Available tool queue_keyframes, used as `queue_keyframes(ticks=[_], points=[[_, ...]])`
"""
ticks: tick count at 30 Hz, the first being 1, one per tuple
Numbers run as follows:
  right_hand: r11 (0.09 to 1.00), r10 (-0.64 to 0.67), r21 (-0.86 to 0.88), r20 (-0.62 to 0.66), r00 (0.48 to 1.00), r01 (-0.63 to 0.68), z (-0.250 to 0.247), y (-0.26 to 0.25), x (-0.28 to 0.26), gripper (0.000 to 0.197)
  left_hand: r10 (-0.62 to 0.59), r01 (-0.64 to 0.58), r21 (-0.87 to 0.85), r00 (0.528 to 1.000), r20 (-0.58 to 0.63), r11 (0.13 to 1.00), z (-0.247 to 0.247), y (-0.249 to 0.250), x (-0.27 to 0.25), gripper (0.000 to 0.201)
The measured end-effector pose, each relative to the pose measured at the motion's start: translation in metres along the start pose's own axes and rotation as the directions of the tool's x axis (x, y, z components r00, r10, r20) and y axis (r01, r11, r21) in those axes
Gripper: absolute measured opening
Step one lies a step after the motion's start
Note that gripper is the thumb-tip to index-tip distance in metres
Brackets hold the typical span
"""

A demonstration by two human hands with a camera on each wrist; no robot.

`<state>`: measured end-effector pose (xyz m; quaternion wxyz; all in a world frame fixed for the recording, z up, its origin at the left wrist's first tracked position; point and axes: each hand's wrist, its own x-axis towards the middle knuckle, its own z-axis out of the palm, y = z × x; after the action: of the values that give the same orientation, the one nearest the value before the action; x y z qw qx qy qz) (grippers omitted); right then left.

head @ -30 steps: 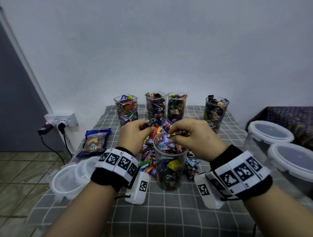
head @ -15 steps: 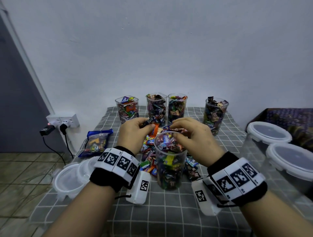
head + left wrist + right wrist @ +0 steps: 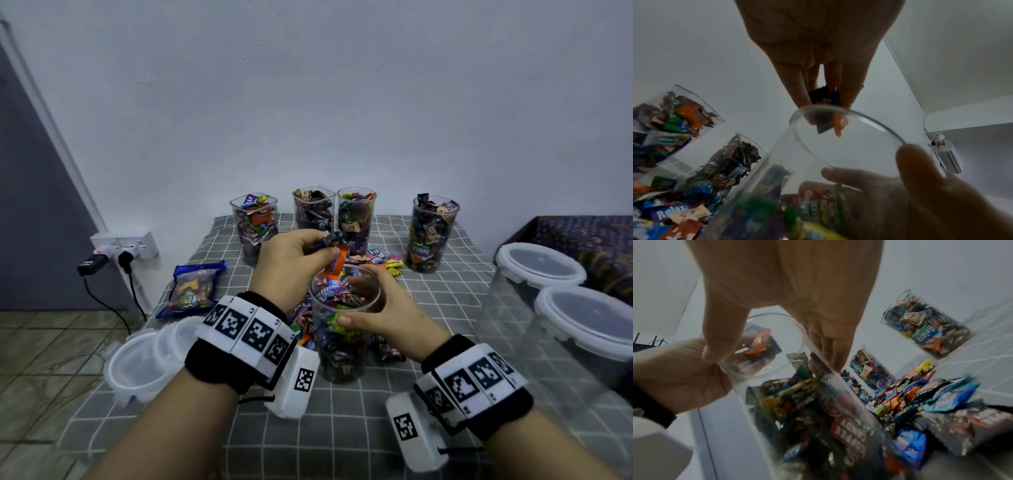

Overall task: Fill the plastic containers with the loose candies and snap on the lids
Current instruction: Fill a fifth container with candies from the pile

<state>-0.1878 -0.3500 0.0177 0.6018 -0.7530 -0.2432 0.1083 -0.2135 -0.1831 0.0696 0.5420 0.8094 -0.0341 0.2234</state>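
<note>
Grey checked worktop (image 3: 445, 301). My right hand (image 3: 387, 315) now grips the container (image 3: 342, 342); left hand (image 3: 291, 260), lifted, pinches candies (image 3: 334, 262) above its rim.

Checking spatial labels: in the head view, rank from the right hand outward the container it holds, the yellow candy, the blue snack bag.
1. Container, gripped by the right hand.
2. Yellow candy, just behind.
3. Blue snack bag, far left.
</note>
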Motion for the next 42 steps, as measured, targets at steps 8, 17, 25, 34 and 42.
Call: queue_keyframes(ticks=[8,17,25,34,42], points=[[1.0,-0.028,-0.006,-0.015,0.999,0.028,-0.002,0.005,0.0,0.07,0.02,-0.03,0.095,0.995,0.102,0.995,0.005,-0.005,-0.007,0.023],[0.997,-0.078,0.02,-0.024,0.997,0.079,0.0,0.006,-0.003,0.07,0.064,-0.078,0.067,0.98,0.188,0.995,0.004,-0.007,-0.009,0.03],[0.998,-0.032,-0.042,0.06,0.998,0.035,-0.004,0.01,-0.001,0.09,0.089,-0.087,-0.053,0.995,0.039,0.995,0.001,-0.013,-0.008,0.028],[0.761,0.298,-0.628,0.116,0.947,-0.163,-0.04,0.012,0.01,0.111,-0.18,0.19,0.053,0.971,-0.156,0.98,-0.013,-0.055,0.006,0.027],[0.369,0.493,-0.913,0.031,0.87,-0.176,-0.046,0.03,0.043,0.116,-0.625,0.318,0.721,0.754,0.202,0.616,-0.004,-0.099,0.028,0.097]])
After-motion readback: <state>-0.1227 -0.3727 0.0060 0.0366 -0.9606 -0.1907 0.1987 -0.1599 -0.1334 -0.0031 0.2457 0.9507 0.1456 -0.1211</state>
